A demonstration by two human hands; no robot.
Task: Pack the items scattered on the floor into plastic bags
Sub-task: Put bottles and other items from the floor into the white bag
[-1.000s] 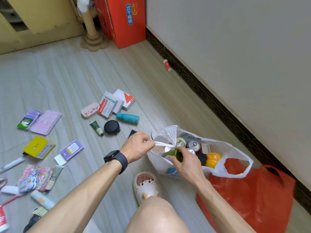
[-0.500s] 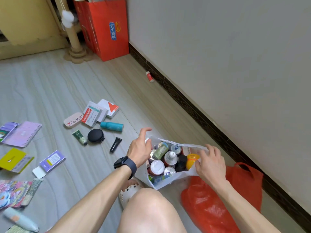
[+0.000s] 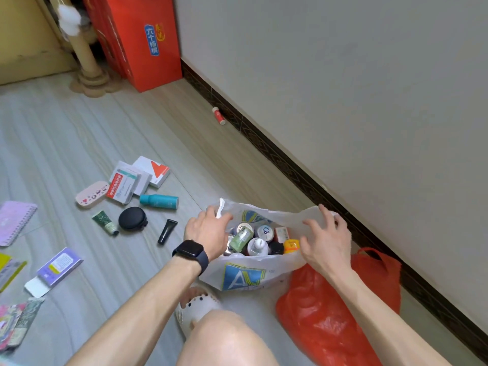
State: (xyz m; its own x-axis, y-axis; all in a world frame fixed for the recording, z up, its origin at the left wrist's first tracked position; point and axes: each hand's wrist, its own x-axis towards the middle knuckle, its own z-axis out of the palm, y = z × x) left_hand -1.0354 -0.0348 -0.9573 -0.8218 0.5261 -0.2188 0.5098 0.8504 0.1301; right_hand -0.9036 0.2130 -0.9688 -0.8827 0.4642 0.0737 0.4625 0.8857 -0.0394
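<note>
While the white bag (image 3: 245, 276) sits on the floor (image 3: 79, 128) crammed with bottles (image 3: 241, 237), the left hand (image 3: 206, 231) curls over its left rim, gripping the plastic, and the right hand (image 3: 326, 239) lays spread, bent fingers (image 3: 322, 211) on the right rim, pressing rather than pinching, it seems. I'd say the mouth is being spread. The next move calls for a reach left to the teal bottle (image 3: 159, 201) or black tube (image 3: 167, 231), perhaps for the red bag (image 3: 330, 313) alongside.
</note>
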